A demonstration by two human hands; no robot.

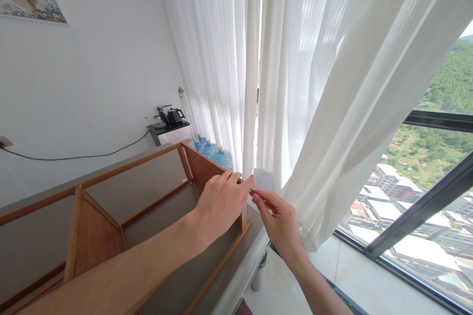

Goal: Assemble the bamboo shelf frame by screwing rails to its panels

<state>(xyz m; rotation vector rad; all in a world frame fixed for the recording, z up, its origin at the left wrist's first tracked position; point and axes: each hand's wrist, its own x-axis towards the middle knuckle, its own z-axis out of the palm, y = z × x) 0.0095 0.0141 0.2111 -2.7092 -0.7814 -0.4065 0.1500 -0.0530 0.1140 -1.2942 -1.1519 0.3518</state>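
A brown wooden shelf frame [129,163] with upright dividers lies on a grey-topped table. Its end panel [205,166] stands on the right side, by the curtain. My left hand [224,199] is closed over the top edge of this panel, near its front corner, with its fingers bent over the far side. Just to the right, my right hand [278,214] pinches a tiny dark, thin thing between thumb and forefinger, at the panel's edge. The fingertips of both hands almost meet there. What the pinched piece is remains too small to make out.
White curtains [321,108] hang right behind the panel and hands. Blue water bottles [218,155] stand beyond the frame. A black kettle [174,116] sits on a small cabinet, with a cable [81,158] along the wall. A window [424,167] is on the right.
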